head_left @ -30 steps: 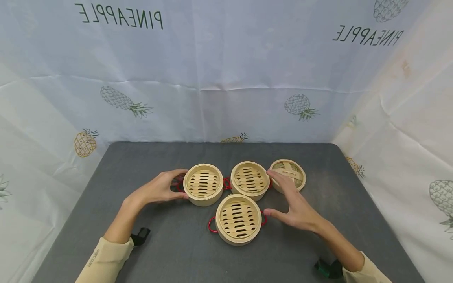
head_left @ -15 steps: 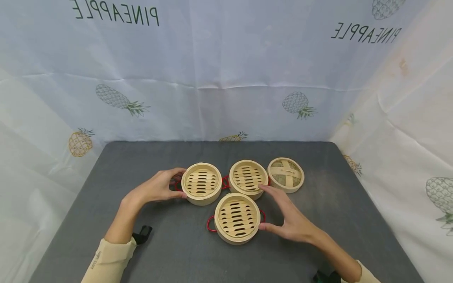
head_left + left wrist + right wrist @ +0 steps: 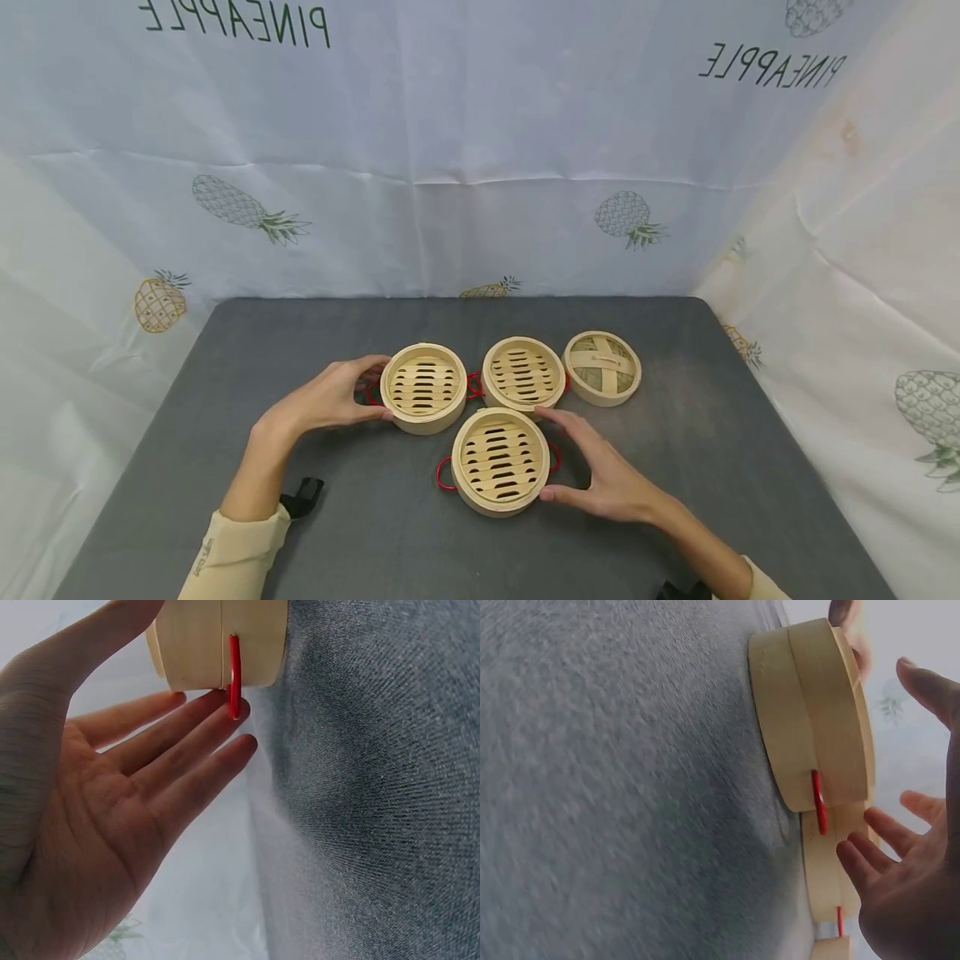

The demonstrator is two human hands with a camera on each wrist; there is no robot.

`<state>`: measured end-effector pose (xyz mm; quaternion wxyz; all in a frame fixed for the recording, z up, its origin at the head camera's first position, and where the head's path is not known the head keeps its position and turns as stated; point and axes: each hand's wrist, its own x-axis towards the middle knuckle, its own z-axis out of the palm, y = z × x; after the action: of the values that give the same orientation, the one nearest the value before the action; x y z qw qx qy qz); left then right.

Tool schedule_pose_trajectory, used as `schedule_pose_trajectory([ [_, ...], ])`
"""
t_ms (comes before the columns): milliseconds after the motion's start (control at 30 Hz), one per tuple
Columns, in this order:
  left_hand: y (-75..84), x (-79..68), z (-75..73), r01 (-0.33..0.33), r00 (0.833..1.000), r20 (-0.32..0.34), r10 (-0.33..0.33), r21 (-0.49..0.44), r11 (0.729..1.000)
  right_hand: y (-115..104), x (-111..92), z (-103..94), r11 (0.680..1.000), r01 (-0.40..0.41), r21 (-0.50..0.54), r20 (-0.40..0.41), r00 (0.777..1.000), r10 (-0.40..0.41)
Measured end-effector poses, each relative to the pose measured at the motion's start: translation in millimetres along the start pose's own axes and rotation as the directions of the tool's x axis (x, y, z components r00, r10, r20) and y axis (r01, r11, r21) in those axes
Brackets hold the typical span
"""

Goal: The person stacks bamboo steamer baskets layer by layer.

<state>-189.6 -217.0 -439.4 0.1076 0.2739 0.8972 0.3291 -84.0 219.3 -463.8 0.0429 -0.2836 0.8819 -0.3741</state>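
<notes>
From my end I see the left hand [image 3: 332, 396] at the left side of the left bamboo steamer basket [image 3: 423, 387], its thumb and fingers spread apart to either side of a red handle [image 3: 235, 675]. The left wrist view shows those fingers nearly straight, some tips against the basket's wall around the handle; I cannot tell how firmly they press. The right hand [image 3: 611, 483] is poised at the right of the near basket [image 3: 500, 462], thumb and fingers wide apart with a gap between them. Its thumb tip lies just beside that basket's wall, and I cannot tell whether it touches. The near basket sits flat, slatted floor upward, with one red loop [image 3: 444, 473] at its left and another [image 3: 555, 457] at its right. Beyond it, slightly to the right, I have the far middle basket [image 3: 523, 373], and red handles [image 3: 474, 384] fill the space between that one and the left basket. At the far right is a round lid [image 3: 602, 367] with crossed strips over a woven top. All four rest on a dark grey tabletop [image 3: 375, 525], backed by a pale curtain [image 3: 450, 125] printed with pineapples. I also see a cream sleeve [image 3: 240, 550] on the left forearm.
</notes>
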Motion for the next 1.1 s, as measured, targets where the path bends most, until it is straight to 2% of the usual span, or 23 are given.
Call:
schedule_pose_trajectory([
  [133, 0.5, 0.9, -0.9, -0.001, 1.0, 0.001, 0.001, 0.003, 1.0, 2.1, 3.4, 7.5, 0.998, 0.013, 0.069, 0.009, 1.0, -0.014],
  [267, 0.1, 1.5, -1.8, 0.002, 1.0, -0.001, -0.002, 0.015, 1.0, 3.0, 5.0, 11.5, 0.995, 0.044, 0.094, 0.004, 0.999, -0.045],
  [533, -0.4, 1.4, -1.9, 0.007, 1.0, -0.001, -0.007, 0.016, 1.0, -2.2, 0.8, 13.5, 0.997, 0.026, 0.08, 0.002, 1.0, -0.026],
  [867, -1.2, 1.4, 0.4, 0.012, 1.0, 0.003, -0.012, 0.013, 1.0, -9.2, 9.4, 32.2, 0.999, -0.04, 0.021, -0.006, 0.999, 0.04],
  [1100, -0.7, 0.6, 1.1, 0.011, 1.0, -0.004, -0.011, 0.013, 1.0, -11.4, 13.5, 40.1, 0.999, -0.046, 0.007, -0.009, 0.999, 0.047],
])
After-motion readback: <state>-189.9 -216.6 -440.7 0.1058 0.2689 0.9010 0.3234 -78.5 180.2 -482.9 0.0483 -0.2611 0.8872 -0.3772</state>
